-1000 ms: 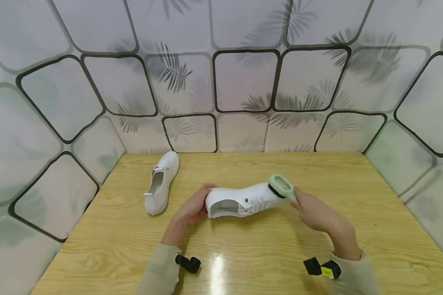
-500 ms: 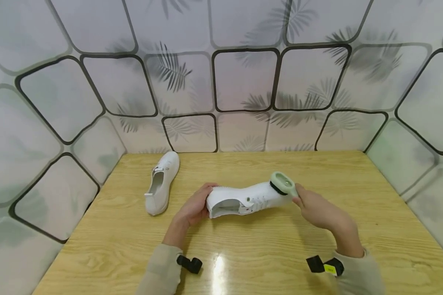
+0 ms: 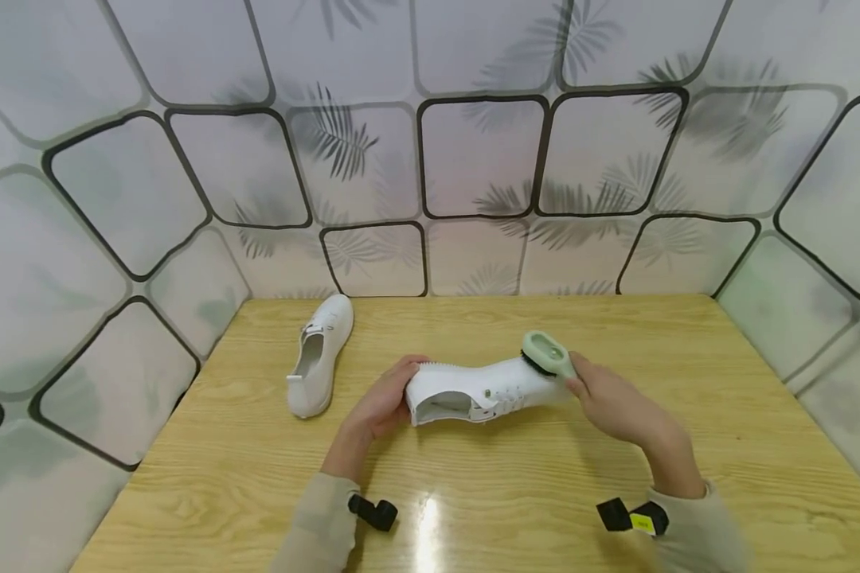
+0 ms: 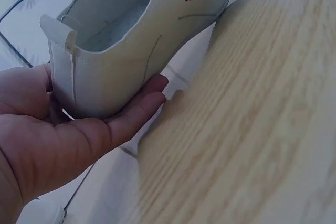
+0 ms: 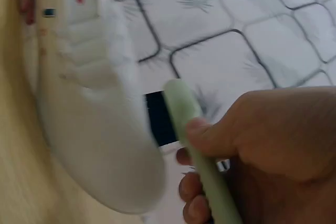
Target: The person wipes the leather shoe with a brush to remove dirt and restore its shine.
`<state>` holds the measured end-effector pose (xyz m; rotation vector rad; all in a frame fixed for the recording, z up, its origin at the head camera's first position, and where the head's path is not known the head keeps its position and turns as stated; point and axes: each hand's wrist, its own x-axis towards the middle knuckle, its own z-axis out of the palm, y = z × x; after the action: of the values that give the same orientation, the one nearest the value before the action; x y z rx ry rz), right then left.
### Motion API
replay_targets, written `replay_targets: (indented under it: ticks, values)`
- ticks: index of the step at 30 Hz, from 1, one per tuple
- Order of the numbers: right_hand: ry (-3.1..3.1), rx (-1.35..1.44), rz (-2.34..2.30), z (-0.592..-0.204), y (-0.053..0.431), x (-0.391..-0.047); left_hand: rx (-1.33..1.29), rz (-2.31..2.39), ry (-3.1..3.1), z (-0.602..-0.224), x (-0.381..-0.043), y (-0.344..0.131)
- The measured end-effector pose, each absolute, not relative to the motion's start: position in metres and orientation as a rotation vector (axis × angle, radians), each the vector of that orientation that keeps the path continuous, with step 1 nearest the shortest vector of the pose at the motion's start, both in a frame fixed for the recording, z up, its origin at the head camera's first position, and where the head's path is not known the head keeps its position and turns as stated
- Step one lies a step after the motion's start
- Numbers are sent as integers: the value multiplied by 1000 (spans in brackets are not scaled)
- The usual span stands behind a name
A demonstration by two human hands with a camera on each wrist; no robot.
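Note:
My left hand (image 3: 385, 399) grips a white shoe (image 3: 440, 388) by its heel, the sole facing away and the opening toward me. In the left wrist view the fingers (image 4: 137, 111) wrap under the heel, and small red letters show on the shoe's side. My right hand (image 3: 612, 400) holds a pale green brush (image 3: 545, 352) by its handle. Its dark bristles (image 5: 160, 118) touch the sole-side edge near the toe. A second white shoe (image 3: 320, 356) lies apart on the left of the table, toe pointing away.
The wooden table (image 3: 473, 493) runs back to a patterned wall covering (image 3: 480, 159) with leaf prints, which also encloses both sides. A black wrist camera (image 3: 374, 512) sits on the left sleeve and another camera (image 3: 632, 517) on the right.
The brush shifts slightly up and back along the shoe's toe edge, with the right hand moving along. The held shoe moves a little to the right; the left hand keeps its grip.

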<state>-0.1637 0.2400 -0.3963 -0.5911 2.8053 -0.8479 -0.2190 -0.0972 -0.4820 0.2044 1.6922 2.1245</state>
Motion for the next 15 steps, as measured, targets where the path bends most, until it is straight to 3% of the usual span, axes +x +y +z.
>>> replay_targets:
  ticks: [15]
  values:
    - [2804, -675, -868, -395, 249, -165, 190, 2173, 1638, -485, -218, -100]
